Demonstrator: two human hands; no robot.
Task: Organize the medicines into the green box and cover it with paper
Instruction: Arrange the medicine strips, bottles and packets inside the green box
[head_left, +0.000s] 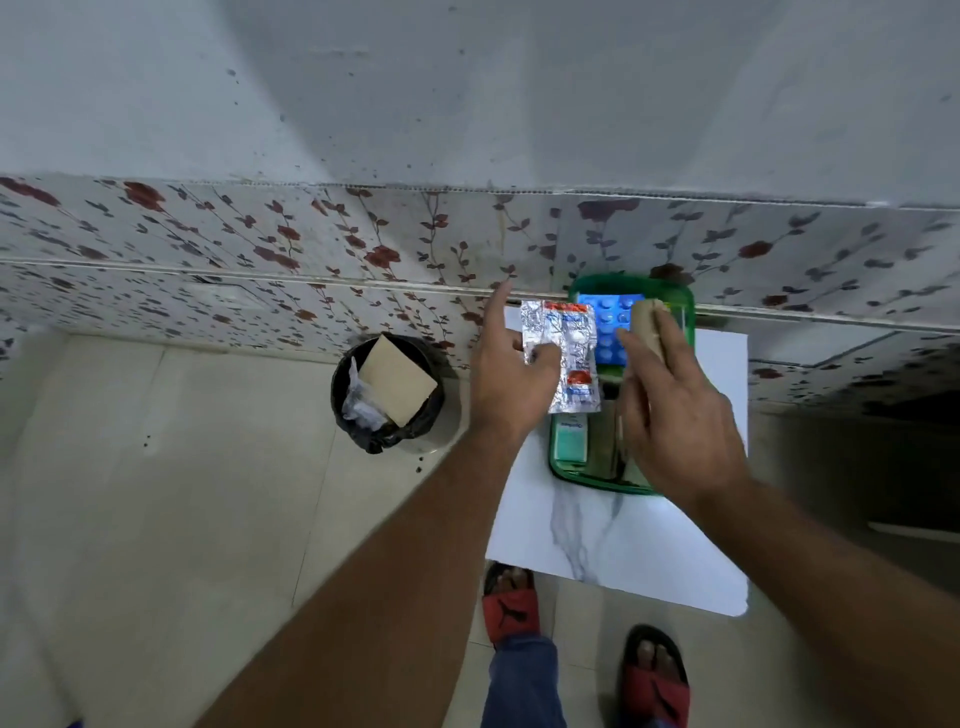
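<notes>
- Pinching a crinkled silver foil medicine strip with red print (566, 358) between thumb and curled fingers, the left hand (511, 374) has its index finger stretched out toward the floral wall tiles (260, 244).
- Right hand (675, 410): fingers close together around a tan cylindrical item (649, 325); most of it hidden under the fingers, kind unclear.
- Green plastic box (685, 322) under both hands, on a white marbled tabletop (613, 535); a blue blister pack (610, 325) lies beyond the right fingertips, a pale teal carton (570, 440) below the left thumb.
- Print on the strip and carton too blurred to read.
- Left of the left hand: black-lined bin (388, 395), cardboard inside.
</notes>
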